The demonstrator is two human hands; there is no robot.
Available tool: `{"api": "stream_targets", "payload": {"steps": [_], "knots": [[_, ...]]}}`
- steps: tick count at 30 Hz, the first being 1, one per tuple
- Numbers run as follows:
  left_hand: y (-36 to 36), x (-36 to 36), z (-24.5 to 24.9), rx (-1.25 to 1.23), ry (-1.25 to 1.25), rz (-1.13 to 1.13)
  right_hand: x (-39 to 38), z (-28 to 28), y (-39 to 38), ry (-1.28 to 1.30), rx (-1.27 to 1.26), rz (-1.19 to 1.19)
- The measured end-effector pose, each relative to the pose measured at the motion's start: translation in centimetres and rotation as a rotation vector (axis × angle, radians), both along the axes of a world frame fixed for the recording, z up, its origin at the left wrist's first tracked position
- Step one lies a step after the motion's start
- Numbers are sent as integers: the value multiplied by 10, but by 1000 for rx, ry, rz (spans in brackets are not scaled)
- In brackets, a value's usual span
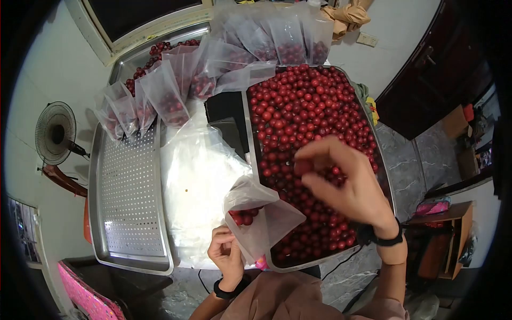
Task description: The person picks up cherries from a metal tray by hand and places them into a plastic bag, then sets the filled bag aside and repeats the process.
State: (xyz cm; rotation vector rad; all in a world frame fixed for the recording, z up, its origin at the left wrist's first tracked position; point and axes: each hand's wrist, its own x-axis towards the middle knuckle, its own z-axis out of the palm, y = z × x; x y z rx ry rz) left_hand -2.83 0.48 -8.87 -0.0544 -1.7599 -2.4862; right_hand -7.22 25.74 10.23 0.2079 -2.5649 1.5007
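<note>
My left hand point(226, 250) pinches the edge of a clear plastic bag point(257, 234). The bag's mouth stands open, and several round, dark red fruits point(244, 216) show inside. Over the large metal tray point(255, 160) of loose red fruit point(306, 101) is my right hand point(341, 178), with thumb and fingers curled around a red fruit point(303, 166). Motion blurs that hand a little, so whether it holds more than one fruit cannot be made out. Flat, clear plastic bags point(197, 176) lie to the left of the bag I hold.
Filled bags point(168, 93) stand in rows along the back and back left. A perforated metal tray point(130, 197) lies at left, another fruit tray point(121, 66) behind it. A black box-like thing point(226, 117) borders the fruit tray. A fan point(56, 130) stands far left.
</note>
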Motion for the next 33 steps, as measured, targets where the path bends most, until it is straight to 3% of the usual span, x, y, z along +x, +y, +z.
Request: {"api": "stream_targets", "payload": {"steps": [3, 6, 9, 15, 19, 21, 23, 28, 30, 32, 33], "knots": [[-1, 0, -5, -26, 12, 16, 18, 22, -21, 144, 50, 305], [-2, 2, 1, -39, -38, 3, 28, 22, -38, 30, 284, 576], [-3, 3, -5, -8, -42, -1, 27, 0, -60, 202, 524, 460], [1, 0, 4, -41, 54, -5, 4, -22, -74, 73, 845, 561], [3, 0, 8, -60, 74, -3, -13, -61, -90, 112, 863, 554], [2, -1, 4, -70, 69, 4, -24, -79, -94, 48, 883, 761], [1, 0, 2, -81, 63, 13, -20, -82, -90, 48, 850, 708], [2, 1, 5, -43, 25, 7, -13, -71, -87, 86, 750, 560], [2, 1, 3, -46, 21, 11, -10, -59, -86, -64, 694, 538], [2, 0, 3, -49, 17, 19, 4, -35, -69, 230, 666, 545], [2, 0, 5, -42, 16, 14, 9, -15, -60, 223, 592, 563]]}}
